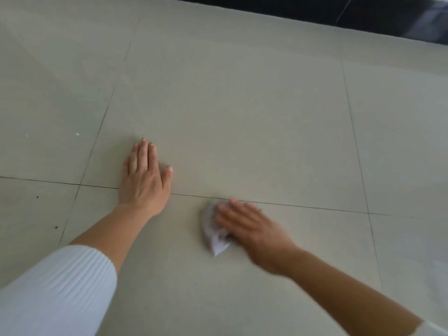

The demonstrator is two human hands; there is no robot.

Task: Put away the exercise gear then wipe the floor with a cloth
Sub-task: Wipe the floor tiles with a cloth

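Observation:
A small pale grey cloth (pixel 212 235) lies crumpled on the beige tiled floor (pixel 242 117), just below a grout line. My right hand (pixel 252 231) presses flat on top of it with the fingers pointing left; the hand is blurred. My left hand (pixel 145 178) rests palm down on the floor to the left, fingers spread and holding nothing, across the same grout line. No exercise gear is in view.
A dark glossy strip (pixel 363 13) runs along the floor's far edge at the top right. Small specks (pixel 77 134) and dark dots (pixel 56 227) mark the tiles on the left. My white ribbed sleeve (pixel 55 292) fills the lower left corner.

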